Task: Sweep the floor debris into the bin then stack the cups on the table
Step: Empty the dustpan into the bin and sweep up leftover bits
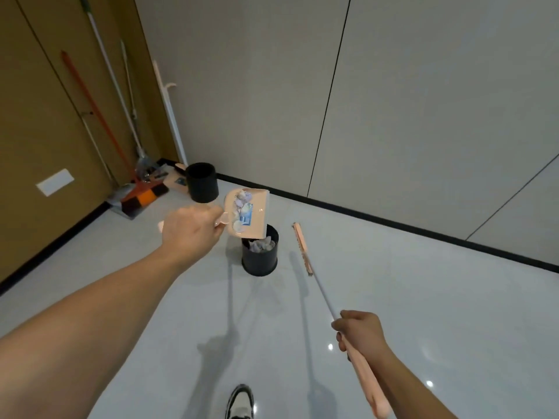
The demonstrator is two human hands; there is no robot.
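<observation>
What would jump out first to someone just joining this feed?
The pink dustpan at centre, gripped by the left hand and tipped over the nearer black bin, with scraps of debris in it and more already in the bin. The right hand at lower right holds a pink broom out over the floor, and a second black bin stands near the corner.
</observation>
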